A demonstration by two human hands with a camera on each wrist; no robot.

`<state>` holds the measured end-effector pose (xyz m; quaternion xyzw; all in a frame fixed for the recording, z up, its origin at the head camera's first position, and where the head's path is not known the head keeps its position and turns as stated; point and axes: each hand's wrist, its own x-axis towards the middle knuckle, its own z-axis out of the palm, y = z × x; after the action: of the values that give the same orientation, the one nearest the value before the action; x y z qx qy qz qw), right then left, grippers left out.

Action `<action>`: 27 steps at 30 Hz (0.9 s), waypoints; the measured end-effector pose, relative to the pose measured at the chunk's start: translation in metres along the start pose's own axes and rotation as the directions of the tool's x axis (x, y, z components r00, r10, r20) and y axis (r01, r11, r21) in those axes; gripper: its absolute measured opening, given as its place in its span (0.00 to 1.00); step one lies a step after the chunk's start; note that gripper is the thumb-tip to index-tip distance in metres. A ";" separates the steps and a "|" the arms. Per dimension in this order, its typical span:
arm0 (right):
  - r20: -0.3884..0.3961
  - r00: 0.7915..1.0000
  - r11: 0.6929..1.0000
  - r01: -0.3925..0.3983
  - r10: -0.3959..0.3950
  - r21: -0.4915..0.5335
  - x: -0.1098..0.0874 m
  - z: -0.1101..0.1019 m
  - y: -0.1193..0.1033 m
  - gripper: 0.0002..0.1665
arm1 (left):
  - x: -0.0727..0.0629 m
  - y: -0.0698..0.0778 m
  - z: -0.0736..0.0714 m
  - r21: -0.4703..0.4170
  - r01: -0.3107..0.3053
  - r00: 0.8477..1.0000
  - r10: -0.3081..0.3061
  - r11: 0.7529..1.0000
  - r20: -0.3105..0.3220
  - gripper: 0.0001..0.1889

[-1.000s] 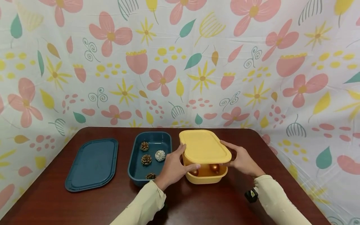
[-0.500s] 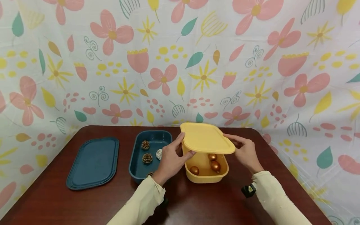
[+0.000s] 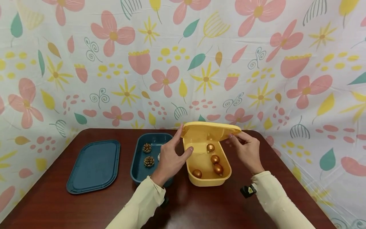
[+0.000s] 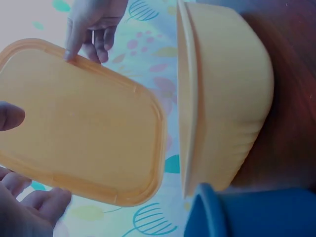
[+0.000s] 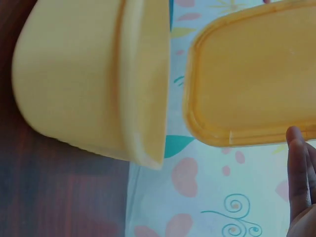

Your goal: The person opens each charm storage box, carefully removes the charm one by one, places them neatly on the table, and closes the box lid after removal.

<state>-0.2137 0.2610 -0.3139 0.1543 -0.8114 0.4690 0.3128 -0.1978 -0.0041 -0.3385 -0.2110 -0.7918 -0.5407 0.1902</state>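
A yellow plastic lid (image 3: 211, 130) stands tilted up over the far end of a yellow box (image 3: 208, 182), its underside facing me. My left hand (image 3: 171, 157) holds its left edge, and the thumb reaches over the underside in the left wrist view. On the opposite side, my right hand (image 3: 249, 152) pinches the lid's right edge between thumb and fingers. Inside the box lie several shiny copper-coloured ball ornaments (image 3: 218, 169). The left wrist view shows the lid (image 4: 84, 118) apart from the box rim (image 4: 190, 98), with the right hand (image 4: 96, 27) at its far edge.
Close to the box's left stands a blue container (image 3: 138, 165) with pine cones (image 3: 148, 161), partly covered by my left hand and sleeve. A blue lid (image 3: 95, 165) lies flat at the table's left. A flower-patterned cloth (image 3: 160, 105) hangs behind the dark wooden table (image 3: 94, 210).
Both hands have raised the yellow lid's near edge and tipped it back, from lying over the box to nearly upright. The ornaments inside have come into view.
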 end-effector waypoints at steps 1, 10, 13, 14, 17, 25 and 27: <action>-0.008 1.000 1.000 0.001 -0.001 0.002 0.001 0.000 -0.004 0.12 | 0.001 0.000 -0.001 0.020 -0.012 1.000 0.012 1.000 -0.010 0.44; -0.086 0.992 0.996 -0.089 0.091 0.027 0.002 0.007 -0.011 0.12 | 0.004 -0.005 -0.002 -0.080 -0.037 0.996 0.044 0.996 0.084 0.46; -0.081 0.994 0.997 -0.079 0.078 -0.007 0.001 0.010 -0.008 0.21 | 0.003 -0.009 -0.001 -0.083 -0.004 0.994 0.013 0.997 0.113 0.45; -0.072 0.995 0.997 -0.073 0.072 -0.017 0.001 0.012 -0.006 0.24 | 0.002 -0.010 -0.001 -0.079 0.012 0.993 -0.003 0.997 0.118 0.45; -0.036 0.998 0.998 -0.051 0.049 -0.038 0.001 0.015 0.006 0.28 | 0.002 -0.013 -0.002 -0.070 0.069 0.989 -0.059 0.995 0.136 0.44; 0.194 0.978 0.996 -0.066 0.077 -0.063 0.003 0.019 0.028 0.26 | 0.005 -0.014 -0.008 -0.038 0.138 0.977 -0.130 0.990 0.167 0.41; 0.267 0.956 0.993 -0.121 0.120 -0.015 0.003 0.019 0.027 0.29 | 0.006 -0.013 -0.009 -0.036 0.151 0.974 -0.143 0.988 0.175 0.41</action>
<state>-0.2377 0.2590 -0.3371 0.1669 -0.8537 0.4627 0.1711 -0.2094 -0.0164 -0.3426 -0.2023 -0.8052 -0.5523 0.0755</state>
